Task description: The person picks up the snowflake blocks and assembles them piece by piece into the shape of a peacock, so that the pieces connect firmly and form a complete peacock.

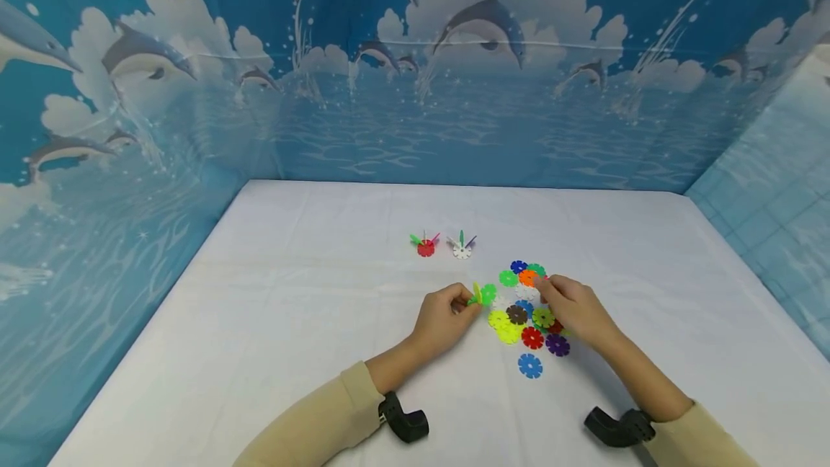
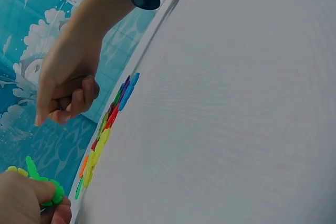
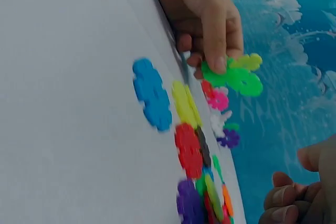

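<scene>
In the head view my left hand (image 1: pixel 446 317) pinches a small joined piece of green notched plastic discs (image 1: pixel 488 295) with a yellow disc (image 1: pixel 478 292). Thumb and fingers grip one green disc (image 3: pixel 245 82), as the right wrist view shows. My right hand (image 1: pixel 576 308) hovers at the right side of a loose pile of notched discs, near an orange disc (image 1: pixel 528 278). Its lower fingers are curled and the thumb stands apart in the right wrist view; I see nothing held there. Red (image 1: pixel 532 338), brown (image 1: pixel 516 314) and purple discs (image 1: pixel 558 345) lie between the hands.
Two assembled disc pieces stand farther back: one with a red disc (image 1: pixel 426 248), one with a white disc (image 1: pixel 462 251). A blue disc (image 1: pixel 530 365) lies apart, nearer me. A white cloth (image 1: pixel 272 294) covers the table; dolphin-printed curtains (image 1: pixel 480 128) surround it.
</scene>
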Tool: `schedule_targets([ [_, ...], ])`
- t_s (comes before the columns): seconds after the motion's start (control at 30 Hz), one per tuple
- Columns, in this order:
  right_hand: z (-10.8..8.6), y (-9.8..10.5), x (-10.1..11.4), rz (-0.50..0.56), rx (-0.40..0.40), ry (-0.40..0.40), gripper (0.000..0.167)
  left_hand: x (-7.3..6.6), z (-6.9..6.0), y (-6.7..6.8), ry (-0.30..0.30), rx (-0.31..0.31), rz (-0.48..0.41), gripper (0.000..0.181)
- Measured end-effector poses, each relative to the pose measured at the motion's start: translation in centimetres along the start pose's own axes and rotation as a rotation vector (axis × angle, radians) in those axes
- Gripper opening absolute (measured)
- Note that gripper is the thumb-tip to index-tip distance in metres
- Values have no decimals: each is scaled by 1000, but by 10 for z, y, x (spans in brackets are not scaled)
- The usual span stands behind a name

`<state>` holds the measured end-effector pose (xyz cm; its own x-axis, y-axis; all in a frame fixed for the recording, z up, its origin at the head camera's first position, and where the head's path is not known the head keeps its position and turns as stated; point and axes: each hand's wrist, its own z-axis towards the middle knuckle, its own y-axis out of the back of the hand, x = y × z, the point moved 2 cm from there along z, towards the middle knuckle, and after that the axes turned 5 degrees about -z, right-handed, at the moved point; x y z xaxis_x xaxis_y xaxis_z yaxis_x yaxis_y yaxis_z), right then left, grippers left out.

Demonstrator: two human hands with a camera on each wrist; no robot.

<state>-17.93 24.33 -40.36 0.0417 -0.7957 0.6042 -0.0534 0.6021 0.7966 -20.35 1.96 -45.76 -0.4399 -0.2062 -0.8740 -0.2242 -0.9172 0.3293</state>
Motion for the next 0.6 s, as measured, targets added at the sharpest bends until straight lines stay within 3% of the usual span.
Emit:
schedule_targets([
  [0.23,-10,28,-42,-77,-12,-97,56,-1,0,0,32,2,1,8],
  [0.6,-18,37,-81,-162,-1,-170,49,-4,0,0,64,-3,1,8],
])
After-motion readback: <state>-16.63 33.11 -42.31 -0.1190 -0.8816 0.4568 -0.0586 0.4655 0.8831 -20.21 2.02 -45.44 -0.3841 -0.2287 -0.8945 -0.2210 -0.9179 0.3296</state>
